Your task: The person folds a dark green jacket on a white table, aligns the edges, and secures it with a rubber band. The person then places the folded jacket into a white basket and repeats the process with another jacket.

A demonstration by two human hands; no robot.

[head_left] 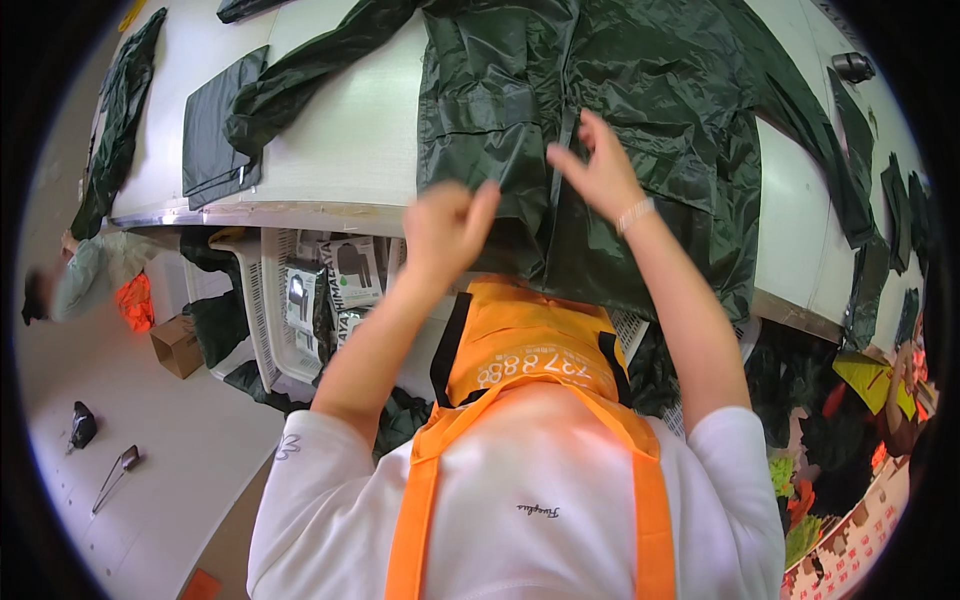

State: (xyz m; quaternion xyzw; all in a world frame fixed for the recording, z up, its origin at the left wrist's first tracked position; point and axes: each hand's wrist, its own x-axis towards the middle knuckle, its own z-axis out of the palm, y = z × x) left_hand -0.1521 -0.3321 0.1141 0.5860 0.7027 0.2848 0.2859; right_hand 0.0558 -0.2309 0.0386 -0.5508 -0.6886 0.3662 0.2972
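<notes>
A dark green rain jacket lies spread on a white table, its hem hanging over the front edge. My left hand is curled at the jacket's lower front, fingers pinched on the fabric by the hem. My right hand hovers over the jacket's centre closure with fingers bent and apart, touching or just above the cloth. One sleeve stretches out to the left across the table.
A folded dark green piece lies left on the table. White plastic baskets with packaged items stand under it. More green garments hang at the right edge. A cardboard box and small tools lie at the left.
</notes>
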